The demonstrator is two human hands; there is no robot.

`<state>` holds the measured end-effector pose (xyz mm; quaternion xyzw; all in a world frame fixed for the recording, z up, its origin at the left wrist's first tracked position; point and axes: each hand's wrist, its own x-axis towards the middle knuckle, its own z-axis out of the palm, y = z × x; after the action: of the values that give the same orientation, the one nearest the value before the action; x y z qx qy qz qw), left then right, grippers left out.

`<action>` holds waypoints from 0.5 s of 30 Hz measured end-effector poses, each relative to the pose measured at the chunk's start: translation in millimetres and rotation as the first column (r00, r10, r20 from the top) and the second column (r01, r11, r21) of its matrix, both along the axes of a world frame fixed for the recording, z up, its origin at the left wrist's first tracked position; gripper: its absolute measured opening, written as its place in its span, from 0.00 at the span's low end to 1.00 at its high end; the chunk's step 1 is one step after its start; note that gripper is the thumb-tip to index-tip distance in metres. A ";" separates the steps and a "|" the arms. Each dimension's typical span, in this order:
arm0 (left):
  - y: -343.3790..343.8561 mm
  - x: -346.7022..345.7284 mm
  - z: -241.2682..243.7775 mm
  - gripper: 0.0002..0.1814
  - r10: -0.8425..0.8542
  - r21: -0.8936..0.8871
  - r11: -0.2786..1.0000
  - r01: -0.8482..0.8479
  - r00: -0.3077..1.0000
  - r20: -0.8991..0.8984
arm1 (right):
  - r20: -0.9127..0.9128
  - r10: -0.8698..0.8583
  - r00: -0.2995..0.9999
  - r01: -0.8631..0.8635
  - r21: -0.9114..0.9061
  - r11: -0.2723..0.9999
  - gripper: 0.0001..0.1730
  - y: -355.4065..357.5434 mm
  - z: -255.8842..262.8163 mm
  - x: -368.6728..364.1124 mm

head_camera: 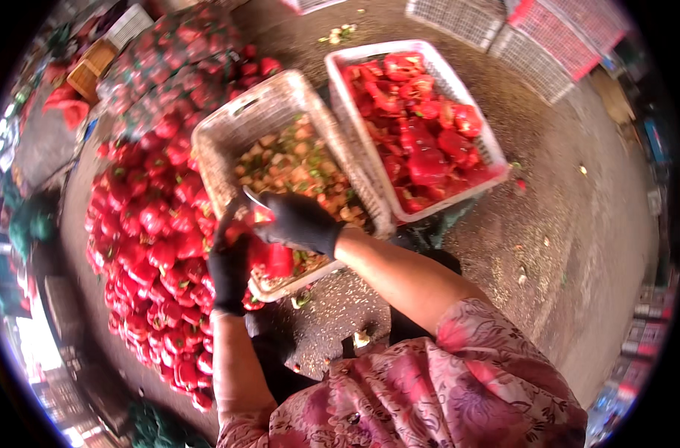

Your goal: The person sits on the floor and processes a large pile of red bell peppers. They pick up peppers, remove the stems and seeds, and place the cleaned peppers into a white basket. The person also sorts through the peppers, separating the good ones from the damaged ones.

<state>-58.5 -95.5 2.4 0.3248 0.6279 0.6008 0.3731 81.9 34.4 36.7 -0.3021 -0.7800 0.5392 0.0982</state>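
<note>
My left hand (231,274), in a black knit glove, grips a cut red bell pepper (277,260) over the near left side of the dirty white crate. My right hand (303,223), gloved alike, holds a small knife whose curved metal blade (255,197) shows beyond the thumb; its handle is hidden in the fist. Under both hands, the dirty crate (219,136) contains pepper cores, stems and seeds (301,162). To its right stands a white plastic crate (355,120) with opened, cored red peppers (424,134) piled inside.
A large heap of whole red bell peppers (149,246) lies on the floor to the left. Behind it are net bags of peppers (166,67). More plastic crates (457,19) stand at the far right. Seeds and scraps litter the concrete floor (519,269).
</note>
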 end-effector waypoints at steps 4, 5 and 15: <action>9.8 3.6 9.0 0.18 -0.154 0.082 0.977 0.198 0.915 -0.373 | -0.282 -0.145 0.948 0.119 -0.110 0.987 0.21 16.6 -12.5 6.1; 4.8 -6.5 -4.0 0.15 -0.171 -0.023 0.948 0.318 0.445 -0.879 | -0.314 -0.214 0.925 0.144 -0.231 0.962 0.17 21.3 -13.1 13.7; 79.4 60.0 -16.6 0.14 -0.274 -0.006 0.960 0.280 0.945 0.175 | -0.507 -0.705 0.496 0.388 -0.597 0.702 0.10 106.4 -26.2 183.1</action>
<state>1.6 -16.1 -14.2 0.3507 0.5506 0.5584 0.5119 265.0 140.9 10.6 -0.3219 -0.4075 0.6978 0.4934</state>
